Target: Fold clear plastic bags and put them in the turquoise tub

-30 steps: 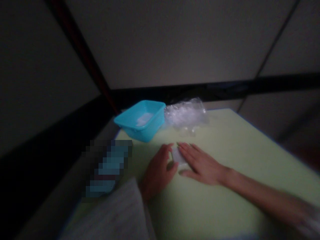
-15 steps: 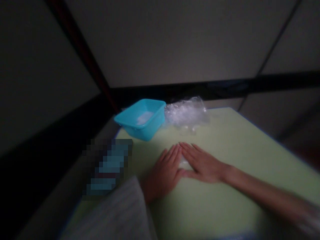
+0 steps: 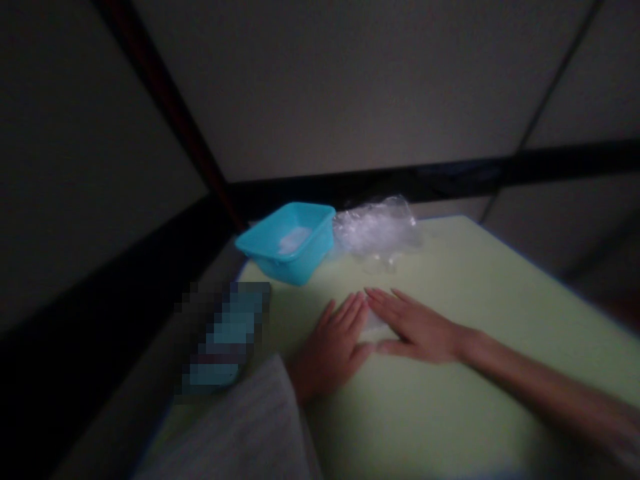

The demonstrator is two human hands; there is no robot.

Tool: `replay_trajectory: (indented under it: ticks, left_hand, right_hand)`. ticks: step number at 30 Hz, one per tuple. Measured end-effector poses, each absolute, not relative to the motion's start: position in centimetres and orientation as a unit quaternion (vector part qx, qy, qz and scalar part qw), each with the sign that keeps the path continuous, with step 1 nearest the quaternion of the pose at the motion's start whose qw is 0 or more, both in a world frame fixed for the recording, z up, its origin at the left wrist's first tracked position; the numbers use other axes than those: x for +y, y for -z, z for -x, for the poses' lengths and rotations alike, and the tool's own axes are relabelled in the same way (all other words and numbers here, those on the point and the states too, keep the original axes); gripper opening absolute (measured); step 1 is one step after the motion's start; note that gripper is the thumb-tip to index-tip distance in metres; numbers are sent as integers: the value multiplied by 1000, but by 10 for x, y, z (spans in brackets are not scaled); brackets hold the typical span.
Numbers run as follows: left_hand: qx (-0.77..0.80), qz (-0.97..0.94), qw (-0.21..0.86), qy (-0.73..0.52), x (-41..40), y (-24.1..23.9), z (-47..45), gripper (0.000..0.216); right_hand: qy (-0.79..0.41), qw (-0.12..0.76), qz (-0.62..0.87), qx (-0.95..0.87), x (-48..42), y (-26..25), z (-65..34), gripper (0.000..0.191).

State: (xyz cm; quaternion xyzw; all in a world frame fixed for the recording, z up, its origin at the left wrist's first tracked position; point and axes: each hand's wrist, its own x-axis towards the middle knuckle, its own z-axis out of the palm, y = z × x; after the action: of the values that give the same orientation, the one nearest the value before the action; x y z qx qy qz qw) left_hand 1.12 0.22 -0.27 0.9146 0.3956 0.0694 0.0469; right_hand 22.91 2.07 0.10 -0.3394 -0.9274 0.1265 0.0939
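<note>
Both my hands lie flat on a pale green table (image 3: 450,413). My left hand (image 3: 333,347) rests palm down with its fingers stretched forward. My right hand (image 3: 415,327) lies beside it, fingers spread and angled to the left. Between and under the fingertips shows a small whitish piece (image 3: 374,327), mostly covered. A grey sleeve (image 3: 235,433) covers my left forearm.
A turquoise plastic tub (image 3: 287,243) with something white inside stands at the table's far left corner. A crumpled clear plastic bag (image 3: 377,230) lies right of it. A pixelated patch (image 3: 223,337) sits at the left edge. Dark walls surround the table.
A second ago my left hand was curled beside the whitish piece; it has since flattened onto it next to my right hand. Both hands now press flat and barely move.
</note>
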Motion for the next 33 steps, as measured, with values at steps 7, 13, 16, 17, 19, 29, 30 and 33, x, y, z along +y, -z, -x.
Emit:
replay_trajectory:
  ticks: [7, 13, 16, 17, 19, 29, 30, 33]
  left_hand:
    - [410, -902, 81, -106, 3, 7, -9, 65]
    - [410, -884, 106, -199, 6, 10, -9, 61]
    - [441, -833, 158, -295, 9, 8, -12, 43]
    - [456, -808, 190, -323, 10, 6, -13, 32]
    - [482, -755, 263, -358, 12, 1, -16, 13]
    - [489, -676, 400, -381, 18, 0, -21, 27]
    - [488, -673, 404, -382, 18, 2, -21, 27]
    - [483, -676, 399, -387, 17, 4, -22, 26]
  right_hand:
    - [-6, 135, 254, -958, 26, -15, -241, 31]
    - [11, 195, 244, -950, 24, -12, -233, 22]
    - [-151, 282, 332, -887, 20, -16, -231, 19]
    - [-213, 318, 365, -849, 19, -18, -229, 18]
    - [-320, 385, 412, -761, 18, -21, -225, 17]
    - [-605, 470, 426, -482, 16, -13, -205, 39]
    - [-613, 466, 420, -480, 15, -12, -205, 38]
    - [-635, 451, 402, -481, 14, -9, -206, 33]
